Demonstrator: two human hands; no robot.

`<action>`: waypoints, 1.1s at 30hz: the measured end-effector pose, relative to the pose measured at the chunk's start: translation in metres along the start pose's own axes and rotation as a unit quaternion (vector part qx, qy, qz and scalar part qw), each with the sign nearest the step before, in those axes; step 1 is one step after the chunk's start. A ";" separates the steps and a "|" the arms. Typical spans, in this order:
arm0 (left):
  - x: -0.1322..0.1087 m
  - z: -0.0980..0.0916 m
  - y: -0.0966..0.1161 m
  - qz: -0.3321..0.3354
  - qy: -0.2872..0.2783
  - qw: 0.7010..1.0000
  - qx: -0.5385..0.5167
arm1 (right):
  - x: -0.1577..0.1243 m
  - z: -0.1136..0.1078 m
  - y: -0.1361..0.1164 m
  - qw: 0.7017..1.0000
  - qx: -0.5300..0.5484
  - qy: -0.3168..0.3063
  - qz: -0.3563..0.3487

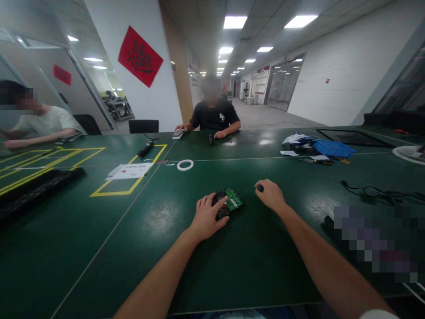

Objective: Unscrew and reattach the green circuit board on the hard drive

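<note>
A hard drive (234,200) lies on the green table with its green circuit board facing up. My left hand (210,216) is on its left part, the fingers over the top and the thumb along the near edge, holding it against the table. To the right of the drive, apart from it, my right hand (270,194) is curled closed just above the tabletop. A dark rounded patch shows between its fingers; I cannot make out what it is. A few tiny bright specks lie on the table between the drive and my right hand.
Beyond the drive lie a white tape roll (185,165), a paper sheet (130,171) and a black tool (145,149). At right are a blue tray (334,148) and black cables (375,191). A person in a black shirt (214,116) sits opposite; another sits far left.
</note>
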State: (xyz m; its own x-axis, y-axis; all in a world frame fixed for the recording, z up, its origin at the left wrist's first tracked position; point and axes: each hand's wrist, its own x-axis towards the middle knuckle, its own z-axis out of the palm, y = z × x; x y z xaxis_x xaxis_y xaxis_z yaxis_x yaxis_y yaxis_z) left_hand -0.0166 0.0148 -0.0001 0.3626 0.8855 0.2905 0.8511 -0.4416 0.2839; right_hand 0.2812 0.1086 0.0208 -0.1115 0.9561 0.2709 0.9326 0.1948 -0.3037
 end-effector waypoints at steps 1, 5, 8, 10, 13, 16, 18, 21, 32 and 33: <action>0.000 0.000 0.000 0.001 0.000 1.000 0.001 | 0.000 0.004 0.000 1.000 -0.006 -0.024 0.000; 0.000 0.002 -0.001 0.004 0.003 1.000 0.001 | 0.002 0.014 -0.008 0.998 -0.032 -0.054 -0.001; 0.000 0.002 -0.001 0.001 0.008 1.000 0.000 | 0.002 0.016 -0.015 0.997 -0.047 -0.059 -0.004; 0.000 0.002 0.000 -0.003 0.009 1.000 -0.003 | 0.002 0.017 -0.018 0.996 -0.054 -0.066 -0.003; -0.001 -0.001 0.002 -0.008 0.005 1.000 -0.006 | 0.001 0.015 -0.020 0.996 -0.059 -0.069 -0.001; -0.001 -0.003 0.004 -0.009 0.004 1.000 -0.008 | -0.002 0.008 -0.022 0.997 -0.050 -0.056 -0.018; -0.001 -0.004 0.004 -0.006 0.003 1.000 -0.009 | -0.006 0.001 -0.026 0.998 -0.022 -0.040 -0.051; -0.001 -0.003 0.003 -0.006 -0.001 1.000 -0.007 | -0.013 -0.009 -0.038 0.990 0.052 -0.050 -0.124; -0.001 -0.002 0.002 0.002 -0.014 1.000 -0.005 | -0.027 -0.004 -0.062 0.969 0.076 -0.118 -0.202; -0.002 -0.002 0.002 0.003 -0.014 1.000 -0.004 | -0.027 -0.004 -0.062 0.969 0.079 -0.120 -0.202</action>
State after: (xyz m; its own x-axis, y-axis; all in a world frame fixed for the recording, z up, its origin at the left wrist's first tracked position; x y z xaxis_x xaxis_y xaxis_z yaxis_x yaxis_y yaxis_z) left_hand -0.0159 0.0120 0.0021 0.3772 0.8869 0.2669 0.8464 -0.4471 0.2895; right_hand 0.2278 0.0704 0.0357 -0.5512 0.8142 0.1825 0.7341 0.5772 -0.3577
